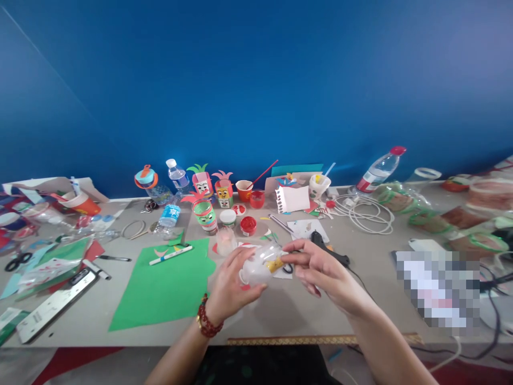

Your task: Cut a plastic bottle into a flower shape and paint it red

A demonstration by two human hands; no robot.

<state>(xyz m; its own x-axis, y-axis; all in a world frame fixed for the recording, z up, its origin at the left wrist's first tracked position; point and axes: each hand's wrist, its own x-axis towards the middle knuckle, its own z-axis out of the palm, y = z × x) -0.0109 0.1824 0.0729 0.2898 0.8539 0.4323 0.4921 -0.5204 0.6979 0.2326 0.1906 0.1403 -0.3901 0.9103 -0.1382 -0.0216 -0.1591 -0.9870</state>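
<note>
Containers: beyond the left hand, a small clear cup stands close by. Farther out from the gap between the hands, an open jar contains red material; a white-lidded jar is positioned to its left. Behind these, an orange cup holds a red stick, and a translucent red cup stands beside it; the contents of the latter cannot be determined. Beyond the right hand, a white cup bears yellow marks and holds a pale stick. Ahead and to the left of the left hand, three cups with paper faces carry leaf-shaped tops: one green, one pink, one red and yellow. A labelled bottle lies left of the green cup.

Work item: a clear plastic container is located between the hands, above the table. It is rounded, transparent and tilted, its surface reflecting light; a yellow patch sits toward its right end.

Hand state: the left hand grasps the container from the left, thumb extended below it. The right hand's fingertips meet the container at the yellow patch; whether they pinch or merely press cannot be determined
</note>
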